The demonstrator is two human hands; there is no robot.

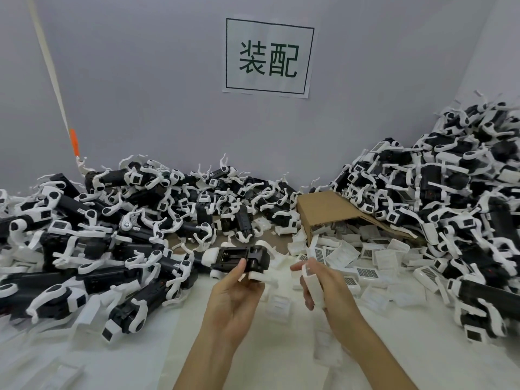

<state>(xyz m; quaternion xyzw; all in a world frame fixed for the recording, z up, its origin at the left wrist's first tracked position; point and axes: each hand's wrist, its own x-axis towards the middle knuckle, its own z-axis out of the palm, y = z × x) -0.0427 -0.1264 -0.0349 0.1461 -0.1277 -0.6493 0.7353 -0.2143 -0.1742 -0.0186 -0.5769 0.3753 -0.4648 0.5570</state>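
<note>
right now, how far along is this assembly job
Done, seemingly: the tall heap of black-and-white plastic units on the right. In hand: left hand holds one open black unit, right hand a white plastic cover. Left: the left heap and loose covers by the cardboard box.

At frame centre, left hand (235,294) gripped a black-and-white device (239,258); right hand (323,288) held a white cover (312,285) just beside it; similar units (84,235) were heaped left and right

bare left hand (236,294), bare right hand (320,285), 2 bare forearms (205,358)
</note>
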